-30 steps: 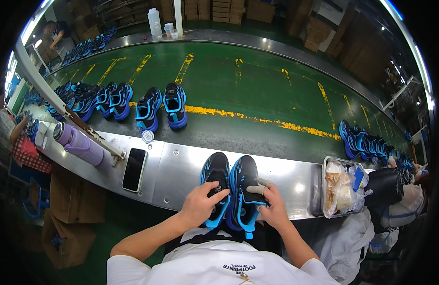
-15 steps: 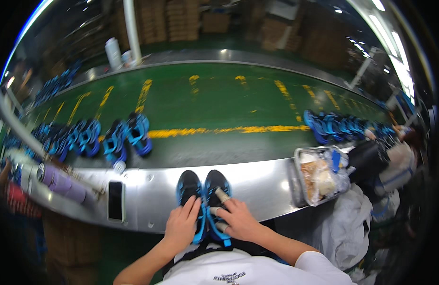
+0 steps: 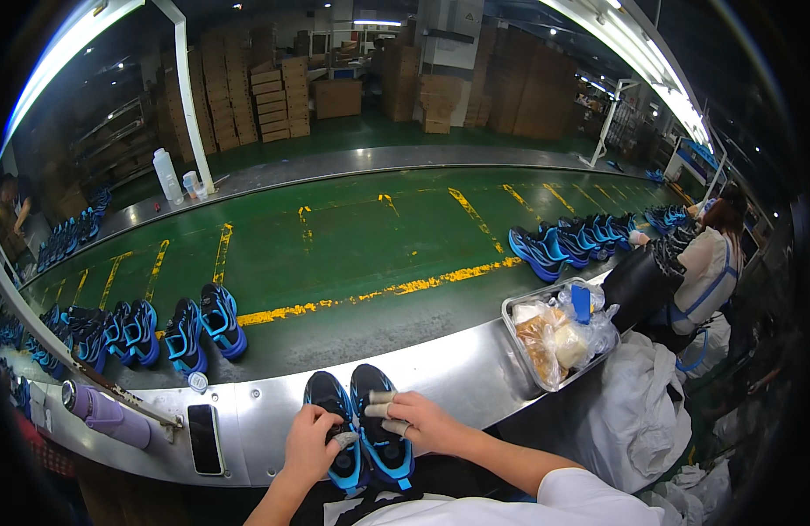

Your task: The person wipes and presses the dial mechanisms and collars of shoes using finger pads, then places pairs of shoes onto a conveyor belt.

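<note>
Two black-and-blue sneakers stand side by side at the front edge of the metal ledge, toes pointing away from me. On the left sneaker (image 3: 328,391), my left hand (image 3: 314,440) closes thumb and fingers at the lace area; a pale finger cot covers the thumb. My right hand (image 3: 422,422) reaches over the right sneaker (image 3: 370,382) from the right side. Its fingers are stretched out and apart, several wearing pale finger cots, and they touch the upper. Whether a lace lies between my left fingertips is too small to see.
A phone (image 3: 205,438) and a purple bottle (image 3: 116,416) lie left on the ledge. At right sits a metal tray (image 3: 534,373) of bagged parts. Beyond runs a green conveyor (image 3: 352,254) with sneaker rows at both sides. A co-worker (image 3: 707,263) sits far right, near white sacks (image 3: 637,412).
My view has tilted up and turned, showing more of the stacked boxes behind. My left fingers have gone from lying flat on the left sneaker to a pinch; my right fingers have shifted forward.
</note>
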A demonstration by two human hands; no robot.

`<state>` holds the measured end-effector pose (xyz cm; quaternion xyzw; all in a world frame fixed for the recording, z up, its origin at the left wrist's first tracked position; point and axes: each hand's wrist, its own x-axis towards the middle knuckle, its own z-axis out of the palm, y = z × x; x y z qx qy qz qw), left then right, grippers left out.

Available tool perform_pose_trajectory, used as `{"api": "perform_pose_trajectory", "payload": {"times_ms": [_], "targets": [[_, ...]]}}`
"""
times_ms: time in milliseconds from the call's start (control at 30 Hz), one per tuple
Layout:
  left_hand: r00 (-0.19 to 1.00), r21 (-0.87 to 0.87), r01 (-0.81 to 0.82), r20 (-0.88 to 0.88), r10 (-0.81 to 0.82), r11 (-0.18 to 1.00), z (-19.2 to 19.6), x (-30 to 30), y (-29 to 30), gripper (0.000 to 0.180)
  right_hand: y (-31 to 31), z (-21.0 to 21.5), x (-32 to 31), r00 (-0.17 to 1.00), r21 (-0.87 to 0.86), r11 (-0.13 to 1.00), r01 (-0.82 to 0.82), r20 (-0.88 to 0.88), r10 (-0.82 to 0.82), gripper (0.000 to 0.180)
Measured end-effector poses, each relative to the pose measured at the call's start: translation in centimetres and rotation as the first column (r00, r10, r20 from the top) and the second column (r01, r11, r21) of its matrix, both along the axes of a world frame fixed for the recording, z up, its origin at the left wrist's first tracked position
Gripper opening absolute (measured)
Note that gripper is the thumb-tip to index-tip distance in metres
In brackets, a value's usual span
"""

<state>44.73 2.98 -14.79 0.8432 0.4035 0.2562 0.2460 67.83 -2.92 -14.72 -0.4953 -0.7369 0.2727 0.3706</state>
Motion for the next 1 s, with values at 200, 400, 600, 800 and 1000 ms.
{"api": "perform_pose_trajectory", "payload": {"times_ms": [200, 400, 600, 800, 1000], "targets": [[0.988, -0.340, 0.154, 0.024, -0.156, 0.928, 0.3, -0.4, 1.8, 0.032, -0.9, -1.3, 0.2, 0.995, -0.104, 0.992, 0.067, 0.080, -0.058, 0.030], [0.998, -0.301, -0.031, 0.050, 0.048, 0.953, 1.0, 1.0, 0.9, 0.039, 0.2, -0.3, 1.4, 0.979, -0.144, 0.973, -0.179, -0.120, 0.162, 0.034], [0.991, -0.452, 0.037, 0.130, 0.024, 0.891, -0.4, 0.2, 1.2, 0.038, 1.6, -2.5, 0.9, 0.978, -0.157, 0.977, -0.143, -0.176, 0.115, 0.038], [0.992, -0.282, 0.047, 0.126, -0.012, 0.958, -0.7, 1.1, 1.1, 0.033, 0.5, -3.1, 3.2, 0.969, 0.056, 0.970, -0.237, -0.057, 0.241, 0.039], [0.990, -0.413, 0.010, 0.135, 0.050, 0.911, -0.7, 1.7, 1.3, 0.031, 1.0, -2.3, 1.5, 0.999, 0.011, 1.000, 0.000, 0.038, 0.000, 0.026]]}}
